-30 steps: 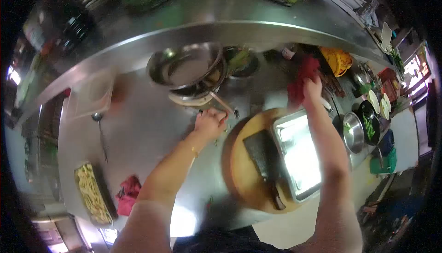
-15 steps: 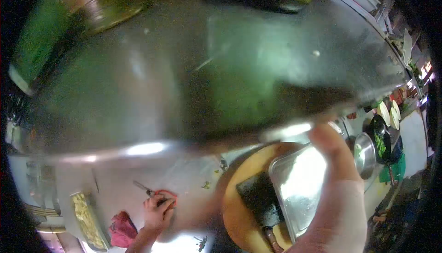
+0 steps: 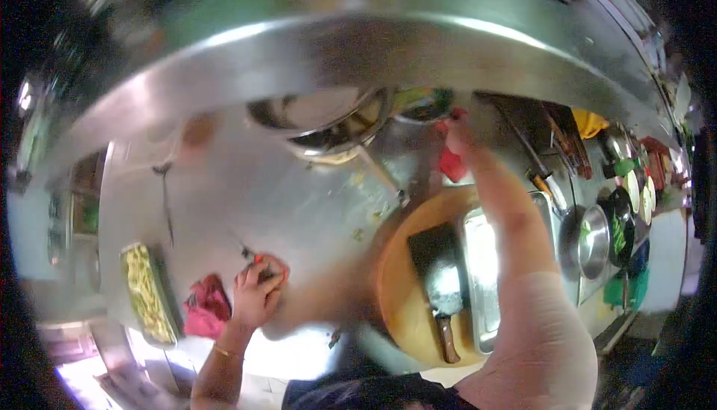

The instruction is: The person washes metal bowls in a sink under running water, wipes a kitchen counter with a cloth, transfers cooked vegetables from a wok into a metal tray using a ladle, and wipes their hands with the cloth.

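My left hand (image 3: 258,292) rests on the steel counter (image 3: 314,216), closed around red-handled scissors (image 3: 259,259) whose blades point away from me. A crumpled pinkish-red cloth (image 3: 208,307) lies just left of that hand. My right arm stretches forward under the steel shelf. At its end my right hand (image 3: 461,140) is closed on a red cloth (image 3: 451,165), beside a dark-rimmed pan (image 3: 423,105); blur hides the exact finger positions. Below that arm, a cleaver (image 3: 437,279) and a shiny metal tray (image 3: 482,261) lie on a round wooden chopping board (image 3: 399,305).
A steel shelf edge (image 3: 358,44) crosses above the counter. Under it stand steel pots (image 3: 321,115). A long tray of pale cut food (image 3: 148,294) is at the left, with a ladle (image 3: 166,201) behind it. Several long-handled tools (image 3: 523,137) and a steel bowl (image 3: 594,242) are at the right.
My view has shifted, showing more counter beneath the shelf. My right hand has gone from near the shelf's edge to the red cloth underneath. My left hand still grips the scissors.
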### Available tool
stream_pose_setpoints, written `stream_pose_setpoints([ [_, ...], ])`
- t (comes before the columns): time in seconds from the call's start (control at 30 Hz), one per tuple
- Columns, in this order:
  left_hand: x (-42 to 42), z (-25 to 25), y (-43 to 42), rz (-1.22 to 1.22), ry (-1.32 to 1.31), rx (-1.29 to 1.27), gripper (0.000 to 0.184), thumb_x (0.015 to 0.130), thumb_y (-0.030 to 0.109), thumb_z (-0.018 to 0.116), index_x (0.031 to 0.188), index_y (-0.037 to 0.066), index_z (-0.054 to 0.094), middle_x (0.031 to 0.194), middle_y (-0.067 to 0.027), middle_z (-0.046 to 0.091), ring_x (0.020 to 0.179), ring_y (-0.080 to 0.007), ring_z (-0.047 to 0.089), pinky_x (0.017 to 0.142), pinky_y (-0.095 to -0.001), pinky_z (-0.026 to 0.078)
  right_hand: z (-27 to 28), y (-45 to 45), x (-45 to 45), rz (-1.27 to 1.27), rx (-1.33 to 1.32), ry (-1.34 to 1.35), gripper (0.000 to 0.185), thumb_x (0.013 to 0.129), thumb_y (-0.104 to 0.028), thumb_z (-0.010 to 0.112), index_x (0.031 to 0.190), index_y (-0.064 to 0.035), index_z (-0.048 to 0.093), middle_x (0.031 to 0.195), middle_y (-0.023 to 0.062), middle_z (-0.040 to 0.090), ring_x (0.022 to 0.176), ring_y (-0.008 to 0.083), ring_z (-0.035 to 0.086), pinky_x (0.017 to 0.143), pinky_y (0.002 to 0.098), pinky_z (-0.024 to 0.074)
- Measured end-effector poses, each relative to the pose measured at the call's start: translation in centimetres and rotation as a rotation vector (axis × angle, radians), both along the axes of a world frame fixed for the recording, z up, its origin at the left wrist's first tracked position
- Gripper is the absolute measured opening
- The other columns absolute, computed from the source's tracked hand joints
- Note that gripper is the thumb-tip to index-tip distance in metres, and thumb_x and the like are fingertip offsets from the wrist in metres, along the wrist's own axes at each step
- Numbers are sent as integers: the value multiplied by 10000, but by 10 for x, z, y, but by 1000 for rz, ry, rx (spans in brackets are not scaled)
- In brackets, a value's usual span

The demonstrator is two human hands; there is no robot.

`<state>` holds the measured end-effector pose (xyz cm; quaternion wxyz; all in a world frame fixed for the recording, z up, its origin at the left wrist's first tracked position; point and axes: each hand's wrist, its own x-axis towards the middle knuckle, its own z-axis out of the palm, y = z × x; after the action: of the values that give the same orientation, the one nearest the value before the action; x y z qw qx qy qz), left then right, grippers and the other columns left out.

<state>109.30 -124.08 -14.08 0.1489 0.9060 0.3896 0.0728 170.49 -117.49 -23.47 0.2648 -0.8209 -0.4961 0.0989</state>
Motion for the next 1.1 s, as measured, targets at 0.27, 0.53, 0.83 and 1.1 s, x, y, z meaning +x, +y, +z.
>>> stream_pose_setpoints([
  [0.27, -12, -2, 6, 10, -105, -22, 352, 719, 141, 683, 1061, 223, 698, 1294, -88, 486, 1163, -356, 432, 969, -464, 364, 32, -18, -177, 308, -530, -235, 363, 963, -285, 409, 1258, -119, 539, 1231, 163, 583, 1146, 317, 558, 940, 409, 456],
  [0.53, -34, -32, 93, 184, -55, -6, 368, 778, 125, 644, 1129, 235, 663, 1374, -109, 439, 1277, -339, 383, 1047, -484, 308, 74, -93, -396, 631, -346, -41, 353, 929, -354, 488, 1253, -237, 563, 1202, 112, 571, 1098, 296, 570, 935, 358, 453],
  [0.83, -106, 45, 10, 234, -138, 227, 488, 730, 168, 686, 1207, 152, 582, 1357, -97, 464, 1323, -346, 346, 1076, -593, 190, 130, -108, -368, 306, -189, -26, 423, 830, -90, 536, 1246, -157, 573, 1202, 210, 540, 1063, 374, 558, 959, 405, 449],
  [1.1, -163, -6, -100, 634, -228, 142, 483, 803, 196, 623, 1262, 87, 520, 1386, -165, 414, 1325, -410, 287, 1083, -563, 167, 23, 36, -324, 66, -25, -455, 491, 816, -105, 538, 1296, -209, 526, 1355, 171, 406, 1127, 382, 513, 924, 456, 470],
])
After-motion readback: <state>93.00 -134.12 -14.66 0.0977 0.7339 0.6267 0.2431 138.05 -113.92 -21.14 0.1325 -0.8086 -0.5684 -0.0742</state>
